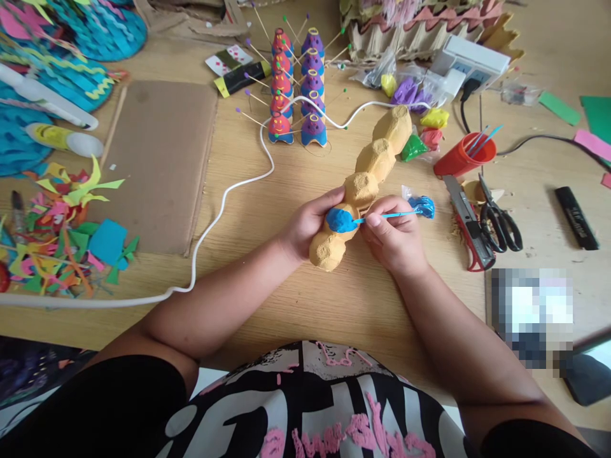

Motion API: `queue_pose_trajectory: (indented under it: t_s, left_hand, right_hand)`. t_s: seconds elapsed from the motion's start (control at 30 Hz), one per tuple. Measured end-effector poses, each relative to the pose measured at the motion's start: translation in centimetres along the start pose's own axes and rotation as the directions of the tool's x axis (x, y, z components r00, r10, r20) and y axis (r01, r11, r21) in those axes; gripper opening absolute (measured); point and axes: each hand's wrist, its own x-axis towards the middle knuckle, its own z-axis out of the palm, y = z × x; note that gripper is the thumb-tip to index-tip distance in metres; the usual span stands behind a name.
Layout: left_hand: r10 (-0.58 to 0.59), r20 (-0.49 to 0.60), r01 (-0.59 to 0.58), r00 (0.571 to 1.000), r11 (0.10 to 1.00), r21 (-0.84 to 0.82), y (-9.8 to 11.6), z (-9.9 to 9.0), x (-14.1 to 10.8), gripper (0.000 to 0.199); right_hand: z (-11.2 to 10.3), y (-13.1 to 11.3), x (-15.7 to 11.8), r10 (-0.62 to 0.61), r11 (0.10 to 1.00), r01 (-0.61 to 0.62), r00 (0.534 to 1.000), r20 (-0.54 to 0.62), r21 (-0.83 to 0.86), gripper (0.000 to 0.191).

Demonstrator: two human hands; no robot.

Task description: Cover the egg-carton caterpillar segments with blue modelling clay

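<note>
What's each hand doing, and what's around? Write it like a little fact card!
Left hand: holds a rough tan strip of bumps
Right hand: holds a thin blue stick, its tip at the strip's blue bump
Further back: rows of domed red-and-blue figures and purple-and-blue figures
Left side: flat brown cardboard, colourful paper scraps
Right side: round red plastic cup, black-handled scissors

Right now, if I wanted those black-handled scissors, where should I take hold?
By the black handle loops, probably from the person's near right side: the scissors lie with blades pointing away, and the utility knife sits close on their left.
</note>
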Motion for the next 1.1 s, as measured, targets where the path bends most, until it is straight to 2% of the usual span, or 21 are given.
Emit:
queue_pose_trajectory:
  t_s: [0.17, 0.3, 0.57, 0.97, 1.1]
  left_hand:
    - [0.022, -0.012, -0.021, 1.000, 0.999, 0.035, -0.15, -0.24, 0.05, 0.030]
    - [-0.021, -0.027, 0.021, 0.999, 1.000, -0.004, -0.05, -0.35, 0.14, 0.037]
    - [-0.010, -0.054, 0.014, 0.998, 0.998, 0.064, 0.02, -0.01, 0.02, 0.035]
    - [-0.016, -0.001, 0.016, 1.000, 0.999, 0.043, 0.13, 0.06, -0.16, 0.037]
    - [-0.030, -0.031, 0.032, 0.999, 0.998, 0.055, 0.13, -0.02, -0.10, 0.038]
  right_hand:
    - [0.11, -0.07, 0.05, 0.040, 0.999, -0.040, 0.999, -0.006, -0.037, 0.042]
    - [0.29, -0.26, 0.11, 0.061, 0.996, -0.062, 0.998, -0.009, -0.058, 0.046]
    - [0.36, -0.65, 0.15, 0.049, 0.998, -0.051, 0.998, 0.038, 0.042, 0.044]
    - [0.35, -0.36, 0.04, 0.047, 0.997, -0.046, 0.999, 0.006, -0.059, 0.043]
    - [0.35, -0.39, 0.04, 0.054, 0.996, -0.053, 0.999, 0.004, -0.073, 0.042]
